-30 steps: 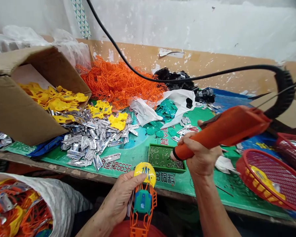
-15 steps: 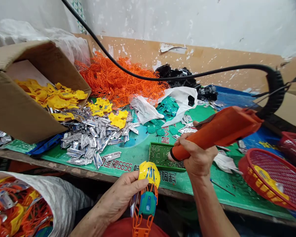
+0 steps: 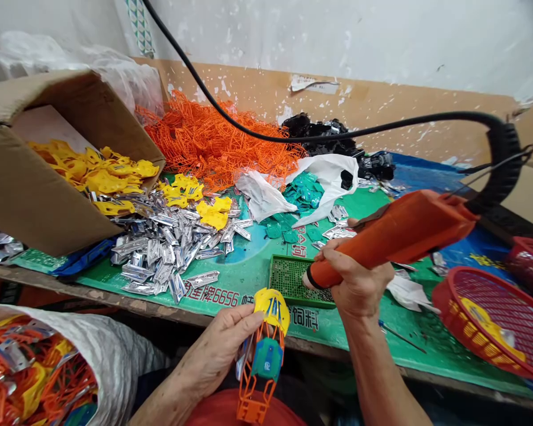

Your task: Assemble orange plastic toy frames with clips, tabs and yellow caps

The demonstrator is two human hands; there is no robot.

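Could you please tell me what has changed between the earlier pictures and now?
The left hand has turned the orange plastic lattice frame and its yellow cap, tilting the cap rightward; nothing was let go. The right hand still grips the orange corded handheld tool at the green perforated tray, which stayed as it was.

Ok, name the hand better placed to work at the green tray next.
Right, probably: the right hand grips the orange tool, its tip already by the green tray. The left hand sits lower and is occupied holding the orange, yellow and teal plastic piece.
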